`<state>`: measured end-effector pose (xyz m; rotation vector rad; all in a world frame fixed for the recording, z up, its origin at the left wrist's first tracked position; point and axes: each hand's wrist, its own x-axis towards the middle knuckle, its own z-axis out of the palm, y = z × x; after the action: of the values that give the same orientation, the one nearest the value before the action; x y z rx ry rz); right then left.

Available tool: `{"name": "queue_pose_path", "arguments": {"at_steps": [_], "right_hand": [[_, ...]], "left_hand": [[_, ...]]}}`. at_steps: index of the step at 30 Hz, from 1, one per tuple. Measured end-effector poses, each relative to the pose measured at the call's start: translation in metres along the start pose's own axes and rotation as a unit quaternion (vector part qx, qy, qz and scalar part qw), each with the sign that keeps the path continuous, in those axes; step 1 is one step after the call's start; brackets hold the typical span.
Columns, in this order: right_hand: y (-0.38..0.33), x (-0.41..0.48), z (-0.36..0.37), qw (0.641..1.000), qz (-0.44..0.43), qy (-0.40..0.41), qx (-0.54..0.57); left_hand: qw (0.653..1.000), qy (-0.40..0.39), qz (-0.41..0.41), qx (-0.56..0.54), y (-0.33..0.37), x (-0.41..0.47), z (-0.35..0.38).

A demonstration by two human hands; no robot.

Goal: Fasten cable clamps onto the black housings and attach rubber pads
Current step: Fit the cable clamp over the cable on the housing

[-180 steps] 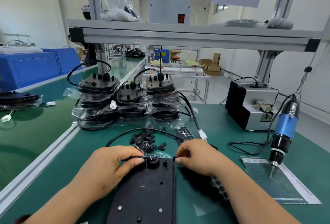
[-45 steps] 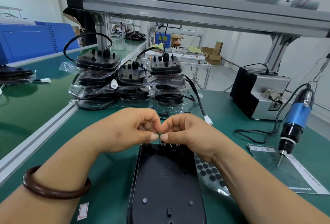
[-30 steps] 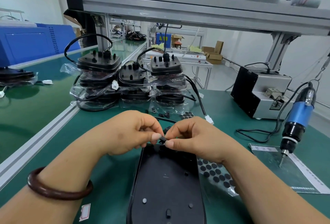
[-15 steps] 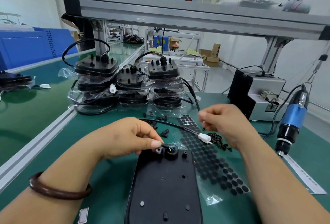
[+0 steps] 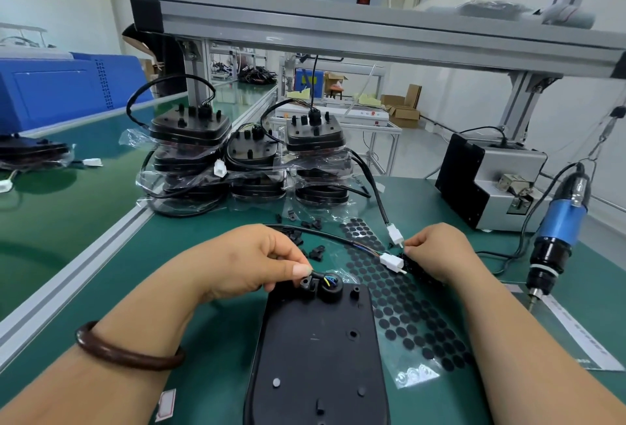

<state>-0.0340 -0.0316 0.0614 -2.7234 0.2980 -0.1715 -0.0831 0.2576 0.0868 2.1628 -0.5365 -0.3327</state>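
Observation:
A black housing (image 5: 318, 350) lies underside up on the green mat in front of me. My left hand (image 5: 250, 262) pinches a small black cable clamp (image 5: 306, 281) and the black cable (image 5: 333, 238) at the housing's far edge, beside the round cable entry. The cable runs right to a white connector (image 5: 389, 260). My right hand (image 5: 440, 252) has its fingers curled, its tips pinching into a pile of small black parts (image 5: 411, 265) just past that connector. A clear sheet of round black rubber pads (image 5: 399, 306) lies to the right of the housing.
Stacks of bagged housings with cables (image 5: 244, 153) stand at the back. Loose black clamps (image 5: 315, 252) lie between them and my hands. A blue electric screwdriver (image 5: 559, 224) hangs at the right, a grey screw feeder (image 5: 487, 180) behind it. An aluminium rail (image 5: 84, 255) borders the left.
My right hand left the housing's far edge, swung right and came down onto the pile of small black parts. My left hand has stayed pinching the clamp and cable at the housing.

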Motion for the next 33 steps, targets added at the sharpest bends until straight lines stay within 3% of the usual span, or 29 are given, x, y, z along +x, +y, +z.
{"name": "queue_pose_path", "arguments": {"at_steps": [8,12,21,24,26,29,33], "right_hand": [[-0.005,0.002,0.003,1.000,0.007,-0.018,-0.021],[-0.003,0.004,0.005,1.000,0.011,0.011,-0.004],[-0.002,-0.002,-0.002,0.975,-0.008,0.128,0.180],[-0.021,-0.024,-0.010,0.926,-0.066,0.093,0.359],[-0.042,-0.045,-0.011,0.895,-0.145,0.033,0.421],[-0.069,-0.075,0.001,0.891,-0.262,-0.043,0.367],[-0.079,-0.088,0.011,0.894,-0.300,-0.040,0.330]], "left_hand": [[0.998,0.002,0.035,-0.060,0.006,-0.001,0.000],[0.995,0.001,0.029,-0.098,0.008,-0.002,0.002],[0.995,-0.009,-0.003,-0.096,0.010,-0.003,0.006],[0.994,0.000,-0.017,-0.111,0.011,-0.001,0.009],[0.992,0.004,-0.025,-0.121,0.011,-0.001,0.010],[0.991,0.004,-0.033,-0.133,0.011,-0.001,0.010],[0.988,0.004,-0.037,-0.148,0.011,-0.001,0.010]]}}
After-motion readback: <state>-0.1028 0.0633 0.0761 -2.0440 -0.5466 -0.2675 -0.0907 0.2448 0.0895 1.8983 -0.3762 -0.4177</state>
